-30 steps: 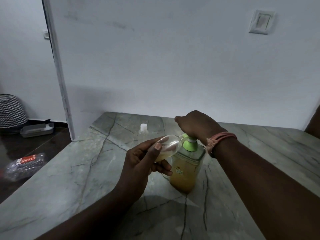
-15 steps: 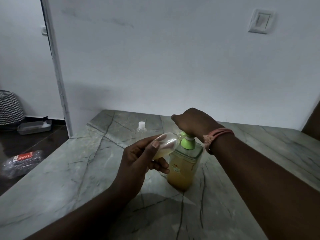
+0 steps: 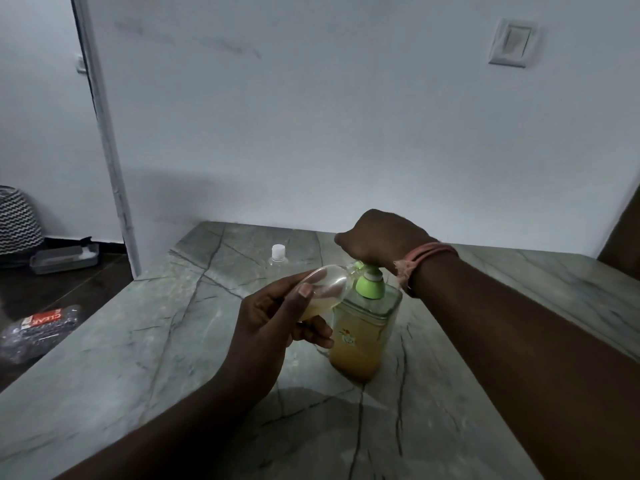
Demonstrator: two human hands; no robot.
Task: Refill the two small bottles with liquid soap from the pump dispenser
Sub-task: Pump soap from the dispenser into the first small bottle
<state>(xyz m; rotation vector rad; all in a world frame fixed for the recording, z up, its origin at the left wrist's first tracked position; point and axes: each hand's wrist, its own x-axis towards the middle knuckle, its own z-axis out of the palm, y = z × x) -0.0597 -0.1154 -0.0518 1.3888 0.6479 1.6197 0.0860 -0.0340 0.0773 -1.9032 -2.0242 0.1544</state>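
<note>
Soap is lying pale yellow in the low side of the small bottle (image 3: pixel 323 292) that I am holding tipped on its side, its mouth turned toward the green spout of the pump dispenser (image 3: pixel 362 327). My left hand (image 3: pixel 277 322) is curling around this bottle, thumb on top and fingers underneath, gripping it just beside the dispenser's shoulder. My right hand (image 3: pixel 381 237) is resting in a loose fist on top of the green pump head, fingers folded down over it, and a pink band (image 3: pixel 420 263) is sitting around that wrist. The dispenser is standing upright on the grey veined desk (image 3: pixel 138 341), roughly two thirds full of yellow-orange soap, with a small picture on its front. Behind my hands, nearer the wall, the second small bottle (image 3: pixel 278 259) is standing upright on the desk with its white cap on; it is clear, and I cannot tell whether anything is inside. Off the desk to my left, a crumpled plastic bottle (image 3: pixel 38 329) with a red label is lying on the dark floor, and further back a grey tray (image 3: pixel 64 259) is sitting beside a zigzag-patterned basket (image 3: pixel 17 220). A light switch (image 3: pixel 512 43) is showing on the white wall.
</note>
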